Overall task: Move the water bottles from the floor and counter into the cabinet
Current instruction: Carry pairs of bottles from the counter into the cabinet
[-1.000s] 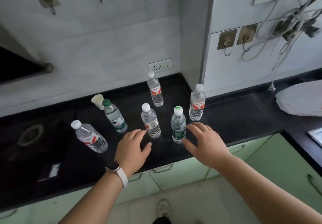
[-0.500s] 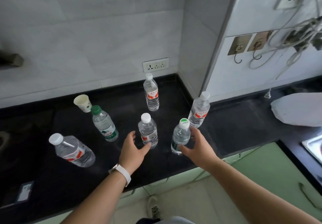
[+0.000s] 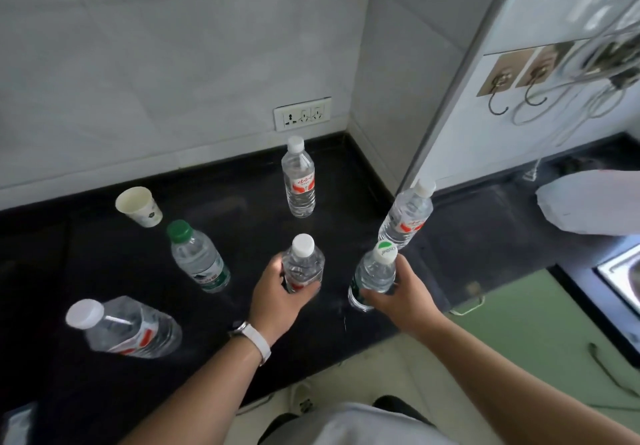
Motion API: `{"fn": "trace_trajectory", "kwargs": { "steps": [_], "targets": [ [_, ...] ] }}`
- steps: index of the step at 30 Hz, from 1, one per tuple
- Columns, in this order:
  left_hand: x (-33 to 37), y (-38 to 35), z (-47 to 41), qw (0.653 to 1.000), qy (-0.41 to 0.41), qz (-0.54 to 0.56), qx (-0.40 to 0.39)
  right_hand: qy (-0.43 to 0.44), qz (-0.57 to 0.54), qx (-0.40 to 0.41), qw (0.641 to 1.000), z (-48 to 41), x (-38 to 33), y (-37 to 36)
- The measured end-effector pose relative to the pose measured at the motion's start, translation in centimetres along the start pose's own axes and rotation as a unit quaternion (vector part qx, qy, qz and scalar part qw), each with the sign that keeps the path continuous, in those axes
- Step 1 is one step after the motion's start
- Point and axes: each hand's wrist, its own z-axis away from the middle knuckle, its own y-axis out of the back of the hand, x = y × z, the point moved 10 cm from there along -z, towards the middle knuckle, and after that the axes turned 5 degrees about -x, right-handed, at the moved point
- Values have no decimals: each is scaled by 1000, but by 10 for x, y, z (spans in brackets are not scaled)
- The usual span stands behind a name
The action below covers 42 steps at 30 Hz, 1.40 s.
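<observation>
Left hand (image 3: 275,294) gripping red-label bottle (image 3: 304,266), right hand (image 3: 403,297) apparently gripping green-label bottle (image 3: 375,273)

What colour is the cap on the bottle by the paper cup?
The cap is green; head view shows it.

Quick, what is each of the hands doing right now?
Left hand: grips the white-capped bottle.
Right hand: grips the green-labelled bottle.

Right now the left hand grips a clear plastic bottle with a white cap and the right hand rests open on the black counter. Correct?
No: in the head view the right hand grips a clear plastic bottle with a green-and-white cap. The rest holds.
</observation>
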Motion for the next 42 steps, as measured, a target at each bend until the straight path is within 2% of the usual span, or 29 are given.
{"fn": "trace_trajectory", "kwargs": {
  "steps": [10, 20, 24, 30, 36, 42],
  "targets": [
    [4, 12, 20, 999, 4, 8, 34, 48, 14, -36, 998, -17, -20, -1],
    [24, 37, 83, 979, 50, 50, 190, 167, 24, -147, 975, -22, -66, -3],
    [28, 41, 126, 956, 87, 79, 269, 215, 20, -208, 954, -14, -84, -11],
    [27, 44, 211, 901, 112, 127, 400, 266, 12, -316, 910, 22, -107, -44],
    [15, 55, 318, 848, 145, 125, 494, 307, 22, -397, 865, 85, -131, -91],
    [-6, 65, 415, 807, 168, 101, 557, 344, 35, -450, 823, 160, -143, -130]
  ]
}}
